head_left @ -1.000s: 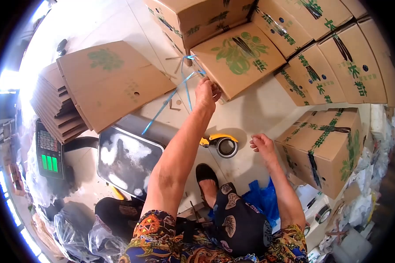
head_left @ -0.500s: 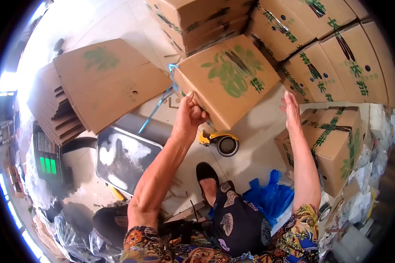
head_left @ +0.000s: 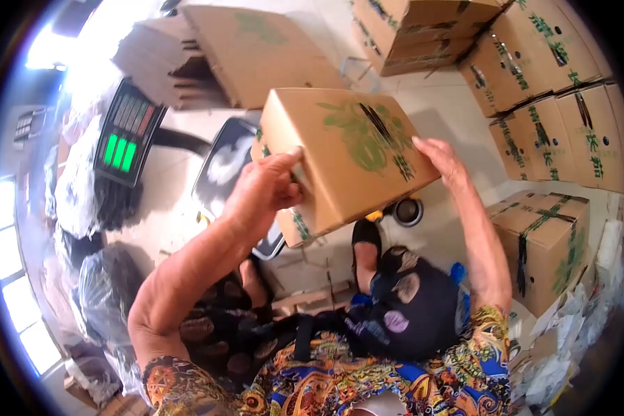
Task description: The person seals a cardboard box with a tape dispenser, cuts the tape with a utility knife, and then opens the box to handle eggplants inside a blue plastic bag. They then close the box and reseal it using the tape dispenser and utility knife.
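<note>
A brown cardboard box [head_left: 350, 156] with green plant print is held up in front of me, tilted, partly over the platform of a floor scale [head_left: 218, 156]. My left hand [head_left: 270, 182] is closed on its left side, thumb at the upper edge; the fingertips are partly hidden against the side. My right hand [head_left: 442, 161] grips the right edge of the box, thumb on top and the other fingers out of sight. Below the box's near right corner, a tape dispenser [head_left: 408, 211] with yellow parts shows on the floor.
The scale's display [head_left: 123, 135] glows green at left. Flattened cardboard sheets [head_left: 267, 55] lie beyond the scale. Packed boxes [head_left: 548, 90] are stacked at the back right, and another taped box [head_left: 544, 243] stands at right. Plastic bags [head_left: 107, 291] lie at left.
The box has come off the floor and moved left and nearer, toward the scale. My right hand, earlier apart from it, now holds its right edge. The view has shifted.
</note>
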Available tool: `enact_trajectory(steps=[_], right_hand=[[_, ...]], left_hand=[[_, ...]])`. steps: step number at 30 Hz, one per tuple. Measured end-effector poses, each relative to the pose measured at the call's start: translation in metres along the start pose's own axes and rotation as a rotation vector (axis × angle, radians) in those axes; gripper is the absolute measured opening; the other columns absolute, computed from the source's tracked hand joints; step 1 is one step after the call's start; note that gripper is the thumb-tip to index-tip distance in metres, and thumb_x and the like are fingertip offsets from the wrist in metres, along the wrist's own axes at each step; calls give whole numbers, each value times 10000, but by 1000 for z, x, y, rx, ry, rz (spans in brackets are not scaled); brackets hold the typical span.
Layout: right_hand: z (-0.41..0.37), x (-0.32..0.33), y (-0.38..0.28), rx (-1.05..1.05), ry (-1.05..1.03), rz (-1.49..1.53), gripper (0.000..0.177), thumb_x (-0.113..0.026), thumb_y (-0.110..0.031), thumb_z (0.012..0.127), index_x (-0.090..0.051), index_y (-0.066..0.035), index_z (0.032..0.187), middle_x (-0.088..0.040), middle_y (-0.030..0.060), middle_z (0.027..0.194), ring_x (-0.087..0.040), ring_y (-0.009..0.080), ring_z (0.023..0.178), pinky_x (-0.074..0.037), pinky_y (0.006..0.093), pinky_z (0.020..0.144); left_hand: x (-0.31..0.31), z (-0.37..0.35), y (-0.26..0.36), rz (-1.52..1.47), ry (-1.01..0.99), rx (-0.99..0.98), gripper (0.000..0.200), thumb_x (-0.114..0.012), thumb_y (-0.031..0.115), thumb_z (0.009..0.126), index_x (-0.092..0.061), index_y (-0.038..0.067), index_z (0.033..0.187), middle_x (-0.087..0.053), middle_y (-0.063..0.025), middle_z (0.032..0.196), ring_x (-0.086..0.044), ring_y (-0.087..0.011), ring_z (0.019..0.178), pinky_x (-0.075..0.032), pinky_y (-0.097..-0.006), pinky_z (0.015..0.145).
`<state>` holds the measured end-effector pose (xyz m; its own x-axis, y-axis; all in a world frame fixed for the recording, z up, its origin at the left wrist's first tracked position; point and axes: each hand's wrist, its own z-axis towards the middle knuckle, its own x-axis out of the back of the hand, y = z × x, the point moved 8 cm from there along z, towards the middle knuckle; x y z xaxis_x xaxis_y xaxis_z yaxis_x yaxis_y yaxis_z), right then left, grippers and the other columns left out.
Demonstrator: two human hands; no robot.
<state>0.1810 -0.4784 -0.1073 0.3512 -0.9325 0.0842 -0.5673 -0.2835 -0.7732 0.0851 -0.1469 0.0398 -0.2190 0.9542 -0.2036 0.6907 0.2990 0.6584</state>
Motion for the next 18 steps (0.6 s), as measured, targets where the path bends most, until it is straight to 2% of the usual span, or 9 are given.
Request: enact_trajectory(steps=[3,5,6,9,10,13,15,16,18], right_hand=[[-14,-41,-42,100,-36,-322,605,-708,-417,854,-590,16,1259,-688,93,1047,-634,146,948,-507,282,774],[-42,-74,-75,52,-176,-315,662,-720,-414,827,-560,40,1282,-676,132,1093,-650,177,949,-531,315,768],[-53,-93,-85,28,-248,-314,692,-726,-412,814,-546,53,1294,-670,152,1117,-657,193,950,-543,331,766],[-69,-130,-108,64,-219,-516,773,-737,-415,787,-494,50,1354,-667,164,1130,-667,213,967,-559,350,708],[-72,-134,-113,62,-238,-538,789,-740,-408,782,-477,50,1369,-659,172,1147,-669,220,966,-563,348,701],[-79,-172,-127,92,-298,-618,829,-744,-388,773,-434,47,1407,-634,196,1192,-672,238,950,-573,343,675],[-82,-191,-134,121,-302,-686,841,-744,-374,771,-414,43,1422,-616,211,1216,-673,247,924,-579,340,656],[-83,-202,-134,109,-383,-743,832,-739,-361,777,-408,48,1422,-601,226,1228,-671,249,901,-581,337,632],[-91,-216,-135,21,-401,-808,822,-732,-349,784,-402,49,1423,-601,225,1226,-672,238,896,-572,325,599]], left_hand=[[66,-27,-12,-125,93,46,310,-541,368,999,-575,132,801,-365,87,550,-413,-69,512,-362,-239,507],[103,-45,-20,-87,149,54,344,-513,400,1013,-594,111,844,-394,91,553,-405,-59,495,-337,-226,463],[118,-54,-24,-119,199,76,355,-518,409,1013,-617,88,896,-438,90,585,-404,-47,488,-320,-220,428],[151,-87,-27,-183,343,14,337,-557,392,998,-637,67,959,-477,80,627,-419,-41,495,-344,-215,430],[159,-91,-28,-282,205,-36,300,-573,341,994,-647,51,1013,-544,58,680,-444,-40,506,-392,-210,454],[180,-125,-41,-227,348,2,272,-560,299,995,-650,47,1041,-607,25,724,-514,-63,546,-468,-227,516],[198,-135,-63,-303,417,47,273,-515,264,995,-636,37,1087,-677,-48,881,-653,-135,744,-575,-317,687],[210,-136,-77,-289,404,81,286,-503,258,997,-626,28,1113,-679,-61,930,-663,-146,790,-580,-324,716],[221,-136,-96,-275,366,133,328,-470,250,1006,-599,4,1180,-676,-101,1047,-678,-193,903,-581,-346,795]])
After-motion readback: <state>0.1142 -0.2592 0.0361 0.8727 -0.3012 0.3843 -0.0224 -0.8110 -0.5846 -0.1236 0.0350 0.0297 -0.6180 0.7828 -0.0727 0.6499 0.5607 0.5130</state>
